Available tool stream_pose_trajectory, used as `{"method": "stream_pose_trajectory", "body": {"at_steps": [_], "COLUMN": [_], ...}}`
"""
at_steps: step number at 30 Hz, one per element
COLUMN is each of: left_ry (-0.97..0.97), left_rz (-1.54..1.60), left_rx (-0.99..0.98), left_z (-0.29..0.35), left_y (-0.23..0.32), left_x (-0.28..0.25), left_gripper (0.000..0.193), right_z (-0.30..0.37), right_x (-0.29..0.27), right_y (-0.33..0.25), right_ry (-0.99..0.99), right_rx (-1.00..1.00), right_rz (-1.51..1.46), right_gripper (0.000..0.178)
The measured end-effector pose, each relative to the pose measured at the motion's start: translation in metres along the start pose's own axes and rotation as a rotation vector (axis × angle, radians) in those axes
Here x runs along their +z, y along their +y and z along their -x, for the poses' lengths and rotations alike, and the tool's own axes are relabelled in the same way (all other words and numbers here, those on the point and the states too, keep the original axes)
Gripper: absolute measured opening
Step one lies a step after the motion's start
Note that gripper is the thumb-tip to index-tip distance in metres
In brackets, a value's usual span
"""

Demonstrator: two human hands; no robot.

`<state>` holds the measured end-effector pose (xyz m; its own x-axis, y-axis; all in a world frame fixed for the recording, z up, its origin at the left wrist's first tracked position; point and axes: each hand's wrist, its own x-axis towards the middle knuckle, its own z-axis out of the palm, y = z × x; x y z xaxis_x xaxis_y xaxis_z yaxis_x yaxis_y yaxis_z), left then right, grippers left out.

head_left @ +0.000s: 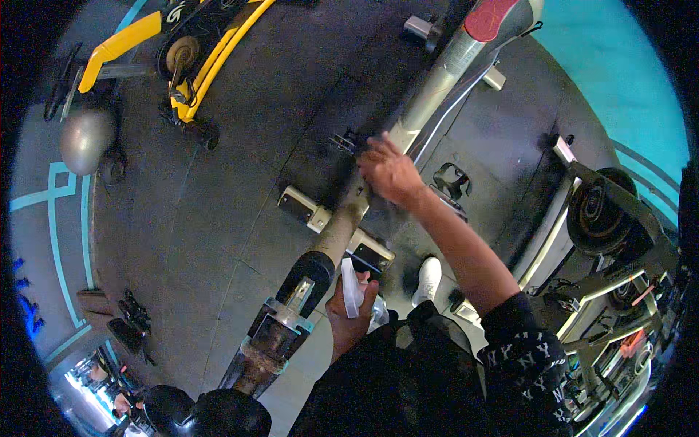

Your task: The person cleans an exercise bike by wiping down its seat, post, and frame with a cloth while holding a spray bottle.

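A long pale metal beam (pixel 429 95) of a gym machine runs slantwise from the upper right to the lower left. My right hand (pixel 392 173) is over its middle, fingers bent down toward the surface. Blur hides whether they press on it or hold anything. My left hand (pixel 348 315) is closed around what looks like a spray bottle (pixel 352 289), with a white upper part and a clear body partly hidden by the fingers. That hand is close to the beam's dark lower sleeve (pixel 306 278). A worn metal clamp-like bracket (pixel 280 328) sits farther down.
A pale crossbar with dark pads (pixel 298 206) crosses under the beam. A dark pedal-like part (pixel 453 179) lies right of it. A yellow-framed machine (pixel 218 62) stands upper left, beside a silver ball (pixel 86 142). Another machine with a black wheel (pixel 604 211) stands right. My white shoe (pixel 429 279) is below.
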<state>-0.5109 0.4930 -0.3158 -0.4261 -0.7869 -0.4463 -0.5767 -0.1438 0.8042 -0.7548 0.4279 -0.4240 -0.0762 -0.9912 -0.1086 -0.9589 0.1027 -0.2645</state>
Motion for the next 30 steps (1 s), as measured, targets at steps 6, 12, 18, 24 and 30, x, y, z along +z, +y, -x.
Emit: {"method": "stream_pose_trajectory", "body": {"at_steps": [6,12,18,24,30], "left_ry": [-0.001,-0.027,-0.015,-0.001,-0.010], "left_rz": [0.138,0.151,0.208,0.207,0.251], "left_rx": [-0.091,-0.122,0.006,0.028,-0.010], "left_z": [-0.001,0.003,0.005,0.003,0.004], "left_y": [-0.012,-0.011,-0.018,-0.024,-0.010], "left_x": [0.002,0.005,0.012,0.010,0.012], "left_gripper": [0.034,0.027,0.025,0.025,0.026], "right_z": [0.010,0.021,0.045,0.063,0.081], "right_x": [-0.003,0.018,0.030,0.025,0.025], "right_y": [0.020,-0.021,-0.054,-0.067,-0.067], "right_ry": [0.288,0.335,0.351,0.210,0.161], "right_rx": [0.186,0.354,0.160,0.009,0.045], "right_rz": [0.131,0.002,-0.188,-0.289,-0.282], "right_gripper": [0.042,0.060,0.062,0.063,0.062]}}
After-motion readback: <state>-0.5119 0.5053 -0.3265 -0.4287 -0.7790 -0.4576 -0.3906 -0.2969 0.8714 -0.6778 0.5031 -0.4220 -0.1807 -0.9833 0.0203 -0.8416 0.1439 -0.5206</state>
